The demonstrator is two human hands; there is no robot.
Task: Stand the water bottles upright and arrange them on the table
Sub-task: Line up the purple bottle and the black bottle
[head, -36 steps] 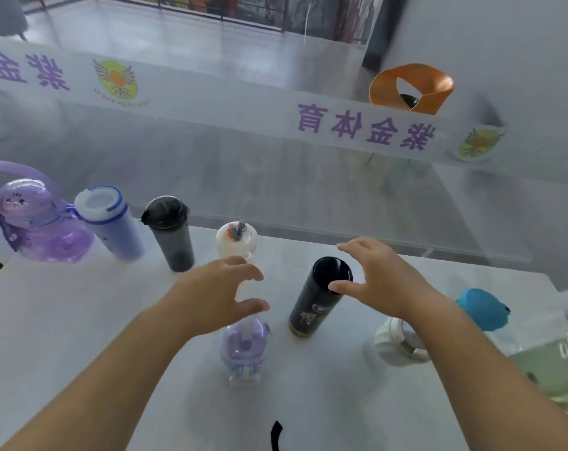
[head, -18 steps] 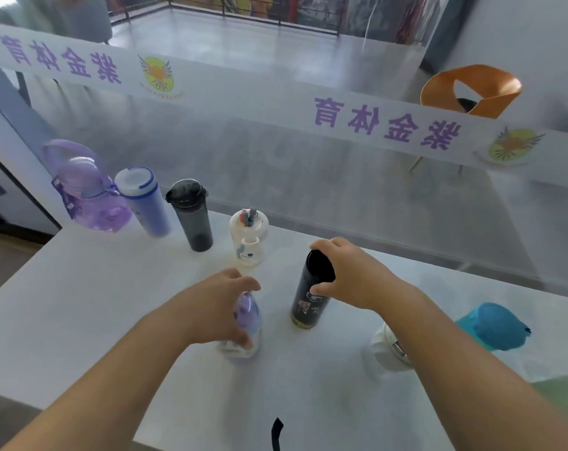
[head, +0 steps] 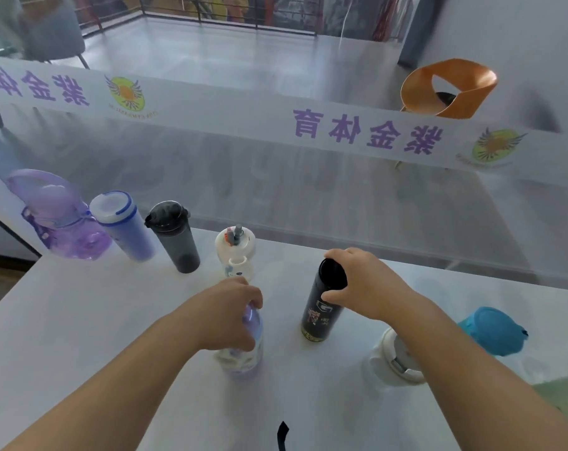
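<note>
Left hand [head: 225, 312] around purple bottle [head: 247, 349], right hand [head: 365, 283] around black bottle [head: 323, 307].

Single head-worn view, forward and down (wide-angle), close over the table [head: 81, 320].

Bright, even daylight w/ faint shadows, hazy soft focus, wide-angle bending at edges.

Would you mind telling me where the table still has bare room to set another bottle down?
The widest bare stretch of the table is near-left, in front of the purple jug and blue-lidded bottle. Another patch lies behind the teal-lidded bottle, far right. It is crowded between the left hand and right hand.
</note>
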